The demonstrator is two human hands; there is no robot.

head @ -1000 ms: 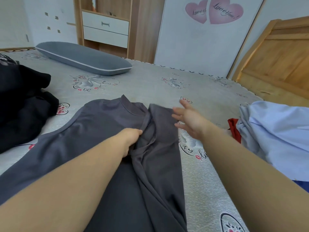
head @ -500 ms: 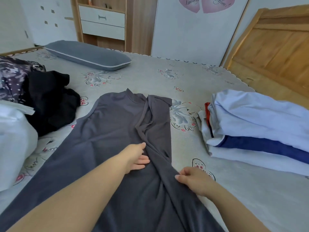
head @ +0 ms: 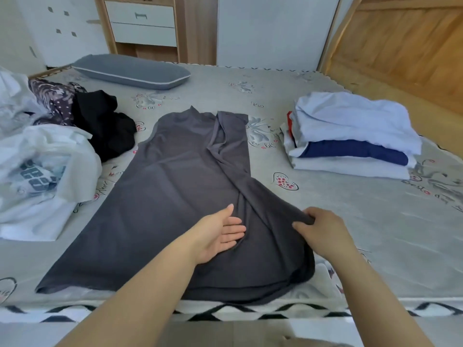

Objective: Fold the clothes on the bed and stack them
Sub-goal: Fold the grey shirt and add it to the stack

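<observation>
Left hand (head: 220, 231) lies flat, grip wide, on the grey dress (head: 175, 196); right hand (head: 323, 231) apparently pinches its folded edge.

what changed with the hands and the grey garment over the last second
Both hands came down the grey garment from near its collar toward the hem. The right hand, open before, now grips the folded right edge; the left hand let go and now lies flat on the cloth. The garment stayed spread, the folded stack unchanged.

Dark grey garment (head: 175, 191) on pale grey bedsheet (head: 350, 221) w/ red heart & floral print. Stack (head: 350, 141): light blue, navy, white, bit of red. Black garment (head: 105, 128); purple patterned fabric (head: 55, 101); grey pillow (head: 130, 71) w/ white piping.
</observation>
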